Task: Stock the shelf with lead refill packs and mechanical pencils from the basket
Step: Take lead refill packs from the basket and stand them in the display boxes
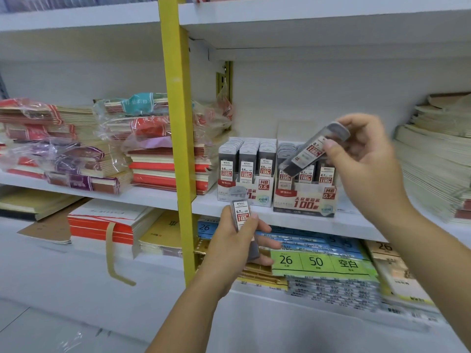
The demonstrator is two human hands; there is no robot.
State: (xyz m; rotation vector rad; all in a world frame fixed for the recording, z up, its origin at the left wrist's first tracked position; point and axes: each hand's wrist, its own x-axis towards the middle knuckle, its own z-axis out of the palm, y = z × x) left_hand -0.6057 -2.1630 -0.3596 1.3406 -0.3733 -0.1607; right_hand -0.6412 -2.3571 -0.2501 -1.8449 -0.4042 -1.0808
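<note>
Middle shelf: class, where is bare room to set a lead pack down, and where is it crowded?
Bare shelf shows between the 0.7 display box and the cream notebook pile, and narrowly between the red notebooks and the 0.5 display box. Left of the yellow post, wrapped stacks crowd it.

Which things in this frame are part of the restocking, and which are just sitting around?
Part of the job: left hand gripping an upright 0.7 refill pack; right hand pinching a tilted 0.7 refill pack above the HB 0.7 display box; HB 0.5 display box.
Lying about: bagged notebook stacks; paper stacks at right; loose-leaf packs below; yellow upright.
</note>
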